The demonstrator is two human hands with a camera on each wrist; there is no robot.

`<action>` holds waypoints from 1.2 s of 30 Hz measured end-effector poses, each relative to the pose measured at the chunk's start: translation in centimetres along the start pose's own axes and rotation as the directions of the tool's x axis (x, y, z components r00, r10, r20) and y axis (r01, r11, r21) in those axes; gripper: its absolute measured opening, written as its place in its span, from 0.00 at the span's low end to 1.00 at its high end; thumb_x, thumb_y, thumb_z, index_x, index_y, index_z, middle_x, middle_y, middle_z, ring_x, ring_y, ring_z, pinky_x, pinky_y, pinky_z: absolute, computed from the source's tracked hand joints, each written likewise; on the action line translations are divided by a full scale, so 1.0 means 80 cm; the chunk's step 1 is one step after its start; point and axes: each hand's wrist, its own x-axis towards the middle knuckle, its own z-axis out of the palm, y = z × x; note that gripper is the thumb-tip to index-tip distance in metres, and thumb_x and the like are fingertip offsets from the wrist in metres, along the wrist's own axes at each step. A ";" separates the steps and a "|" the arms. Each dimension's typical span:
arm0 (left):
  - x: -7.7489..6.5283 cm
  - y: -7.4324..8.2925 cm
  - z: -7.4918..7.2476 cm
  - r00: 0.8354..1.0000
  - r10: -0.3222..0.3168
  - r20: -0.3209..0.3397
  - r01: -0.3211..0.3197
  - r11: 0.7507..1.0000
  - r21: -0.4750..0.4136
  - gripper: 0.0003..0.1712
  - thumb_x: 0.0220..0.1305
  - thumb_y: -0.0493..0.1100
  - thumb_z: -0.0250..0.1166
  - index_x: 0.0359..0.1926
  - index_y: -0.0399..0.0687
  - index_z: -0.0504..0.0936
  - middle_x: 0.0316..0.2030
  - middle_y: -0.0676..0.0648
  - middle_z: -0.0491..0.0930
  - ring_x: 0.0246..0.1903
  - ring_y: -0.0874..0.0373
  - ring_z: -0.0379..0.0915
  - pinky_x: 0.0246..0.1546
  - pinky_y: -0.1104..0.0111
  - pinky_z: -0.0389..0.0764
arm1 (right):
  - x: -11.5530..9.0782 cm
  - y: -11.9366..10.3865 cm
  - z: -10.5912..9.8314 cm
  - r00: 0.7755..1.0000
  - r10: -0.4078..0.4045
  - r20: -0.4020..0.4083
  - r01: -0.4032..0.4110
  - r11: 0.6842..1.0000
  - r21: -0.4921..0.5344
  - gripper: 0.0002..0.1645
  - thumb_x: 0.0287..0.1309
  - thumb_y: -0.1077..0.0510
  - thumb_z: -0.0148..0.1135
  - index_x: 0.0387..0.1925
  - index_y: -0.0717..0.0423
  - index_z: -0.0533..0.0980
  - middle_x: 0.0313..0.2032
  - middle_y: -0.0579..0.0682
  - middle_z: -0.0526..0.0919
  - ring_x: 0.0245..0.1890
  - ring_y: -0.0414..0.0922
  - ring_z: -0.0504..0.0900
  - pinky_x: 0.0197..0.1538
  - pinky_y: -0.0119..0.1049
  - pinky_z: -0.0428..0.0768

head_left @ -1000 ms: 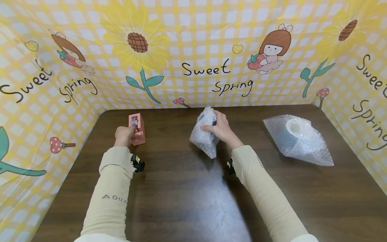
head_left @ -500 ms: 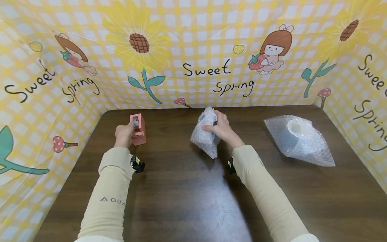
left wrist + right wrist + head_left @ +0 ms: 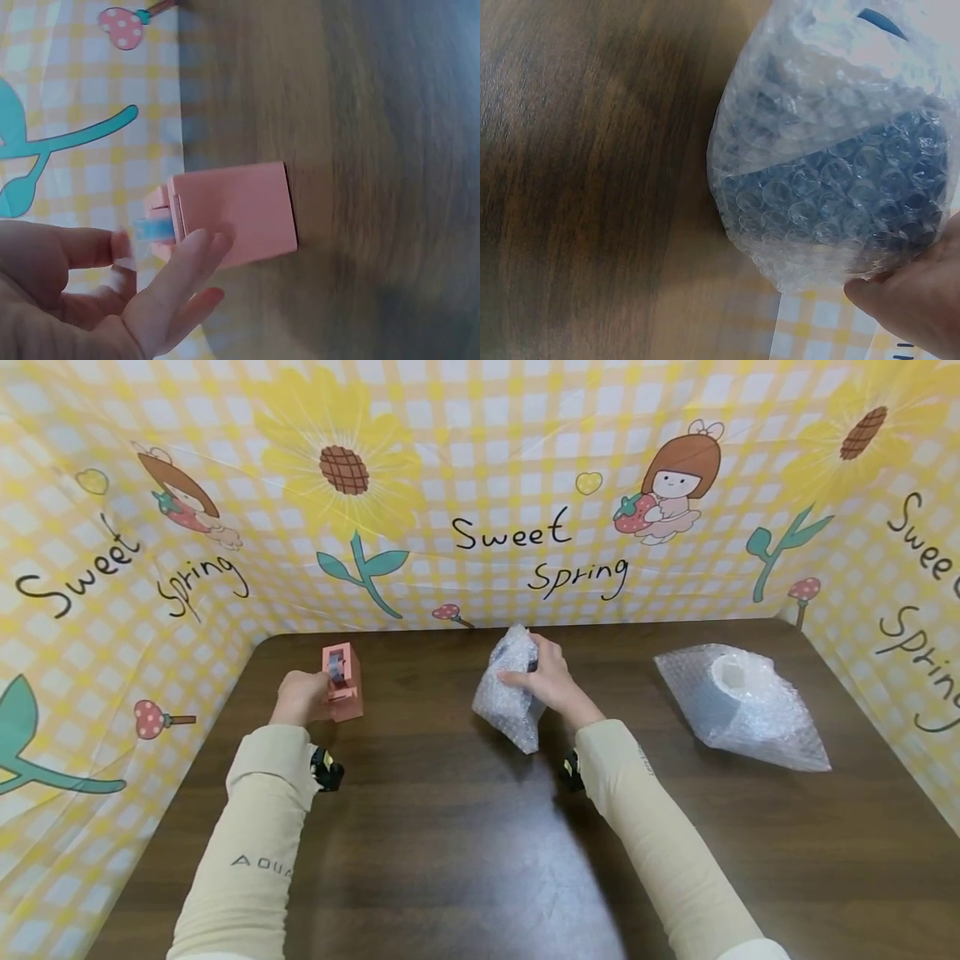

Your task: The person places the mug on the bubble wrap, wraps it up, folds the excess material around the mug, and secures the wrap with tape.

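Observation:
My left hand (image 3: 297,695) is at the left side of a pink tape dispenser (image 3: 345,683) on the table. In the left wrist view the blue tape roll (image 3: 156,229) shows at the dispenser's top; two fingers overlap its side, while thumb and another fingertip come close together beside the roll. I cannot tell whether they pinch a bit of tape. At the back middle, my right hand (image 3: 551,677) grips a bubble-wrapped parcel (image 3: 510,692), thumb on the near face and fingers behind the top. Something dark blue shows through the bubble wrap (image 3: 840,180) in the right wrist view.
A larger bubble-wrapped parcel (image 3: 738,706), with a pale round roll-like thing inside, lies at the right on the brown wooden table (image 3: 450,827). Checked yellow cloth (image 3: 480,460) hangs behind the table and at both sides.
My left hand has shifted slightly left, so the thumb covers less of the tape dispenser. The right hand and its parcel stay in place.

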 end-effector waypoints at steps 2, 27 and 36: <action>0.000 -0.001 0.001 1.000 -0.012 -0.004 0.012 0.996 -0.086 0.15 0.70 0.42 0.40 0.33 0.37 0.68 0.27 0.47 0.68 0.18 0.64 0.72 0.24 0.73 0.80 | 0.001 0.000 0.001 1.000 -0.002 0.002 0.002 1.000 -0.003 0.54 0.55 0.42 0.64 0.74 0.53 0.45 0.73 0.59 0.43 0.74 0.58 0.45 0.73 0.54 0.55; -0.018 -0.015 0.034 0.987 -0.156 -0.036 0.103 0.793 -0.601 0.30 0.73 0.47 0.46 0.70 0.39 0.58 0.46 0.48 0.71 0.19 0.70 0.75 0.30 0.77 0.82 | 0.001 0.004 0.001 1.000 -0.014 -0.007 0.014 1.000 -0.021 0.54 0.55 0.42 0.64 0.74 0.53 0.45 0.73 0.60 0.43 0.73 0.58 0.46 0.73 0.53 0.55; -0.023 -0.016 0.031 0.969 -0.239 0.069 0.194 0.554 -0.810 0.21 0.71 0.46 0.49 0.63 0.50 0.63 0.47 0.52 0.72 0.42 0.63 0.79 0.51 0.74 0.77 | 0.000 0.002 -0.001 1.000 -0.014 -0.003 0.014 1.000 -0.009 0.54 0.56 0.44 0.63 0.74 0.53 0.45 0.73 0.61 0.43 0.73 0.59 0.44 0.73 0.55 0.53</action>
